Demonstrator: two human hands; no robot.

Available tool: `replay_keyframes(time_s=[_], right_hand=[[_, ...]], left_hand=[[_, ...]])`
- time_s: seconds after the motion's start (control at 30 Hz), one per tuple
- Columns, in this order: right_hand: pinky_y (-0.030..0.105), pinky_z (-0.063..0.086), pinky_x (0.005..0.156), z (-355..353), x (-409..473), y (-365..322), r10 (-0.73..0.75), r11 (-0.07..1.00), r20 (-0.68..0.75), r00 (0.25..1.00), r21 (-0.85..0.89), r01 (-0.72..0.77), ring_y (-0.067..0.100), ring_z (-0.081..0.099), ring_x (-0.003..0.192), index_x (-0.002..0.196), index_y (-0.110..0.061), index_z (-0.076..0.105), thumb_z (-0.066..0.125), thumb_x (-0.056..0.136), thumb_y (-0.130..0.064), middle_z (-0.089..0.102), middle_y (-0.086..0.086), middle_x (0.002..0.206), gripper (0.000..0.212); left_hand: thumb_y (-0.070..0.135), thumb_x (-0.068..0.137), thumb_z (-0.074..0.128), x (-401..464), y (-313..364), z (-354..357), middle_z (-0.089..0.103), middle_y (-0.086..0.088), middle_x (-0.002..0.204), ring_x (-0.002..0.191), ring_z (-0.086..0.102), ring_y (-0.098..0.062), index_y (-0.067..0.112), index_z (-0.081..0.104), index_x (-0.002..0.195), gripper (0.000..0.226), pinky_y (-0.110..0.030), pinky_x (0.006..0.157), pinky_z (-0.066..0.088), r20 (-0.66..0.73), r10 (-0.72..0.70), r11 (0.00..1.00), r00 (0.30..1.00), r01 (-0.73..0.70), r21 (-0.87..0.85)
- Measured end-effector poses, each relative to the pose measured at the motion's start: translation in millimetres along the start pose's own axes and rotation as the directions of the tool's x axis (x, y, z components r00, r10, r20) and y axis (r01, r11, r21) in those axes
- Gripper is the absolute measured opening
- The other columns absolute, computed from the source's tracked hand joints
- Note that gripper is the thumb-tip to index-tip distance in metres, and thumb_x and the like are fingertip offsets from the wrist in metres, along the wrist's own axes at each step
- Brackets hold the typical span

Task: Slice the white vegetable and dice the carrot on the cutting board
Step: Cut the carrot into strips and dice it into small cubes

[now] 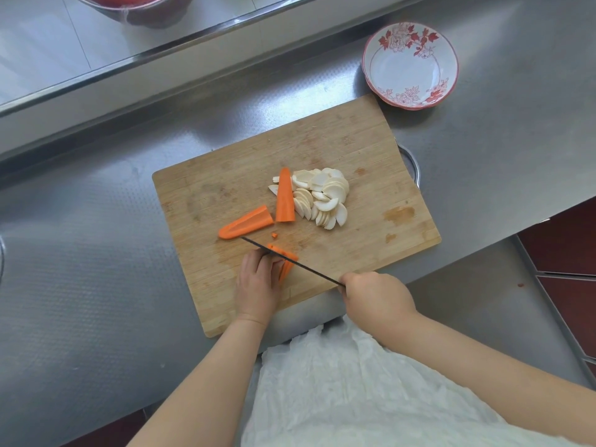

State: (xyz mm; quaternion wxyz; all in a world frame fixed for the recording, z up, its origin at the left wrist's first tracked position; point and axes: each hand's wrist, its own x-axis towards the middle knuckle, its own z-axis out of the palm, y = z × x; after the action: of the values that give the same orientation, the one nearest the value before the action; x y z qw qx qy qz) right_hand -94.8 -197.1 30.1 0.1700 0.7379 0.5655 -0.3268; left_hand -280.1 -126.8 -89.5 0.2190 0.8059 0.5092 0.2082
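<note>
The left hand [258, 282] pinned the orange carrot strips [283, 262] on the wooden cutting board [354, 140], fingers curled. The right hand's [374, 295] closed grip held the dark-bladed knife [290, 258], lying crosswise over the strips' long axis.

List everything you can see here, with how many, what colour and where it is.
cutting board: one, light wood, on the steel counter
white vegetable slices: one pile, white, middle of the board
carrot pieces: two large, orange, left of the slices
carrot strips: a few, orange, under the blade
carrot bit: one, orange, just beyond the blade
knife: one, dark blade
bowl: one, white with red flowers, beyond the board
left hand: holds the strips
right hand: grips the knife
</note>
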Motion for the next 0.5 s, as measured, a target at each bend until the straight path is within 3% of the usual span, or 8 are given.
replay_keyframes(time_s=[0.17, 0.27, 0.4, 0.5], right_hand=[[0.027, 0.023, 0.043, -6.3, 0.5, -4.3, 0.025, 0.999, 0.065, 0.998, -0.031, -0.023, 0.022, 0.045, 0.067, 0.097, -0.017, 0.055, 0.043, 0.09, -0.001, 0.037, -0.003, 0.063, 0.022], [0.028, 0.031, 0.049, -9.1, 2.8, -7.6, 0.041, 0.999, 0.087, 0.995, -0.035, -0.038, 0.024, 0.045, 0.07, 0.099, -0.016, 0.056, 0.044, 0.088, 0.003, 0.039, -0.002, 0.065, 0.025], [0.029, 0.035, 0.053, -9.7, 7.0, -9.2, 0.063, 0.998, 0.101, 0.993, -0.031, -0.06, 0.025, 0.047, 0.071, 0.1, -0.015, 0.057, 0.045, 0.088, 0.002, 0.06, 0.003, 0.084, 0.025], [0.027, 0.034, 0.051, -6.3, 14.4, -9.8, 0.087, 0.996, 0.119, 0.989, -0.029, -0.084, 0.025, 0.049, 0.07, 0.1, -0.015, 0.06, 0.046, 0.089, 0.0, 0.056, 0.003, 0.08, 0.023]], left_hand=[[0.021, 0.091, 0.051, 1.3, 0.6, -0.7, 0.062, -0.014, 0.091, 0.085, 0.047, -0.023, 0.004, 0.065, 0.088, 0.023, -0.028, 0.07, 0.038, -0.041, 0.024, 1.0, 0.999, -0.024, -0.003], [0.025, 0.095, 0.048, 1.9, 2.4, -2.5, 0.062, -0.014, 0.089, 0.085, 0.046, -0.023, 0.002, 0.065, 0.085, 0.03, -0.025, 0.07, 0.034, -0.064, 0.032, 0.999, 0.997, -0.032, -0.002], [0.021, 0.091, 0.052, 1.7, 0.8, -0.5, 0.063, -0.014, 0.09, 0.085, 0.047, -0.023, 0.002, 0.067, 0.085, 0.025, -0.026, 0.069, 0.035, -0.052, 0.022, 1.0, 0.998, -0.022, 0.016], [0.021, 0.092, 0.053, 0.2, -3.4, 2.3, 0.063, -0.011, 0.089, 0.082, 0.05, -0.025, 0.005, 0.068, 0.086, 0.023, -0.034, 0.067, 0.043, -0.016, -0.003, 1.0, 1.0, 0.003, 0.001]])
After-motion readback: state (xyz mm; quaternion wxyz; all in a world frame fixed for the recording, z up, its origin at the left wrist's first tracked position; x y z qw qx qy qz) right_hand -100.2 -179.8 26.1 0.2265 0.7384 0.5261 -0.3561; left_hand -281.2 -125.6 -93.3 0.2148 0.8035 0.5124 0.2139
